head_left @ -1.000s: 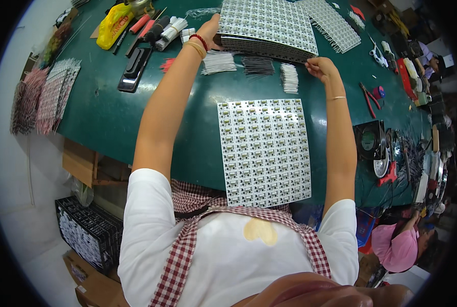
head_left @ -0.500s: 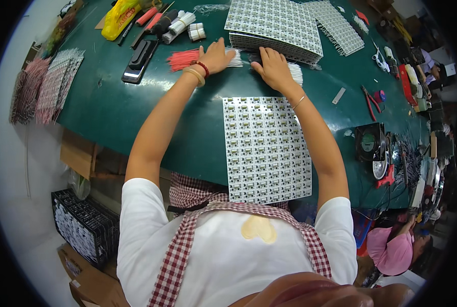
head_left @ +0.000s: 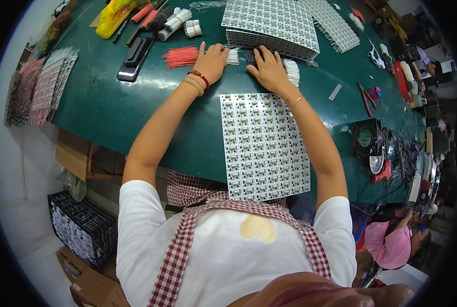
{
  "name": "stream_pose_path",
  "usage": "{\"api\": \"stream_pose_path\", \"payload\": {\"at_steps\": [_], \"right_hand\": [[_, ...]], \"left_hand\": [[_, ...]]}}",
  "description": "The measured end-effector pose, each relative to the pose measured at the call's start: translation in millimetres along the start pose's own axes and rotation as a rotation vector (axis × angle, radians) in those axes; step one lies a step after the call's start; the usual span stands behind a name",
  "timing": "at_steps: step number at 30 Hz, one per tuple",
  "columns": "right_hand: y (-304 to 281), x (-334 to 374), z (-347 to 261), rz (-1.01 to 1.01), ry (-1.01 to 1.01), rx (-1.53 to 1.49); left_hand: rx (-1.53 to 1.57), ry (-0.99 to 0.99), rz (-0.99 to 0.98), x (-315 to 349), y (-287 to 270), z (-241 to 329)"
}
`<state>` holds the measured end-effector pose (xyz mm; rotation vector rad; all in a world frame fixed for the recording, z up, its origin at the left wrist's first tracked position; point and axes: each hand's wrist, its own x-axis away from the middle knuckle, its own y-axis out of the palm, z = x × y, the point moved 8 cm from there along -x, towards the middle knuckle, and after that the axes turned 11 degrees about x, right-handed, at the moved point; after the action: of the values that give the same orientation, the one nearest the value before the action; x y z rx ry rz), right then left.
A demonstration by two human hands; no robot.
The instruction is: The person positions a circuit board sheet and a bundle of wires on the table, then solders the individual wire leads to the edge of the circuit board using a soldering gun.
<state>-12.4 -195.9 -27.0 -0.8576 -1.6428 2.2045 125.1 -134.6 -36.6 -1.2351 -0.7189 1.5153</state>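
Note:
My left hand (head_left: 211, 64) lies flat over a bundle of thin wires, fingers stretched out. Red wires (head_left: 181, 57) stick out to its left, and white strands (head_left: 232, 56) show to its right. Beside it, my right hand (head_left: 270, 70) rests with fingers spread over a second bundle. Black wires (head_left: 250, 58) show at its left, white strands (head_left: 291, 72) at its right. What lies under both palms is hidden. Nearer to me, a white panel of small circuit boards (head_left: 263, 153) lies on the green table, its near end reaching the table edge. My right forearm passes over its far right corner.
Beyond my hands stands a stack of circuit panels (head_left: 269, 20), with a wired panel (head_left: 336, 28) beside it. A phone (head_left: 127, 74) lies at left. Pliers (head_left: 366, 100), scissors (head_left: 376, 57) and a black fan (head_left: 365, 138) lie right. A person in pink (head_left: 389, 243) sits at lower right.
My left hand has turned slightly and its fingers lie flatter across the wires. My right hand has spread a little and stays at the black bundle. The whole view has shifted slightly.

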Motion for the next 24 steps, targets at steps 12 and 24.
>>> {"api": "stream_pose_path", "payload": {"at_steps": [12,24], "right_hand": [[-2.0,0.9,-5.5,0.003,-0.002,-0.052],[-6.3,-1.5,-16.4,0.033,-0.019,-0.033]], "left_hand": [[-0.094,-0.039,0.137,0.4,-2.1,4.3],[-0.031,0.006,0.239,3.9,-5.2,5.9]]}}
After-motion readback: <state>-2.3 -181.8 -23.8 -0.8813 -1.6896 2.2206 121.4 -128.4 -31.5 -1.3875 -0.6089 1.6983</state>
